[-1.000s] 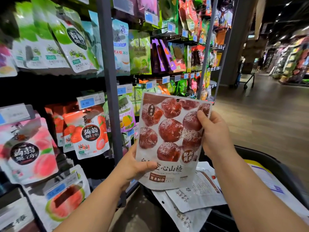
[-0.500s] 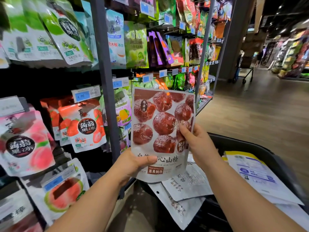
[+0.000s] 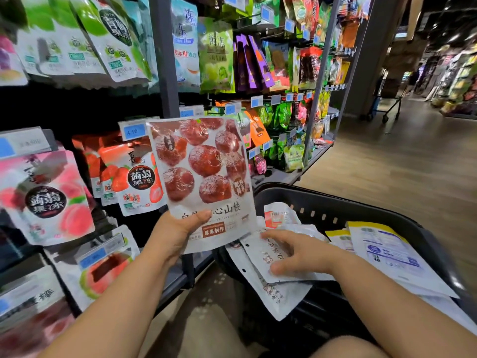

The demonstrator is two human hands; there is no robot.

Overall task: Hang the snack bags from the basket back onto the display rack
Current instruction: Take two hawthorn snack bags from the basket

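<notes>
My left hand [image 3: 178, 232] grips the lower left corner of a white snack bag with red hawthorn balls [image 3: 204, 177], held upright in front of the display rack [image 3: 167, 73]. My right hand [image 3: 296, 254] reaches down into the black basket [image 3: 335, 205] and lies with spread fingers on a white bag [image 3: 263, 254] that sits face down on top of another white bag [image 3: 281, 298]. Further bags with blue and yellow print [image 3: 387, 251] lie at the basket's right side.
The rack's hooks carry many hanging bags: peach jelly [image 3: 46, 200], strawberry jelly [image 3: 134, 179], watermelon bags [image 3: 103, 272], green bags [image 3: 111, 40] above. Blue price tags [image 3: 133, 131] stick out on the hooks. A wooden aisle floor [image 3: 400, 164] runs right, with a cart [image 3: 387, 109] far back.
My right hand let go of the hawthorn bag and dropped onto the bags in the basket. The left hand alone now holds the hawthorn bag, shifted slightly left.
</notes>
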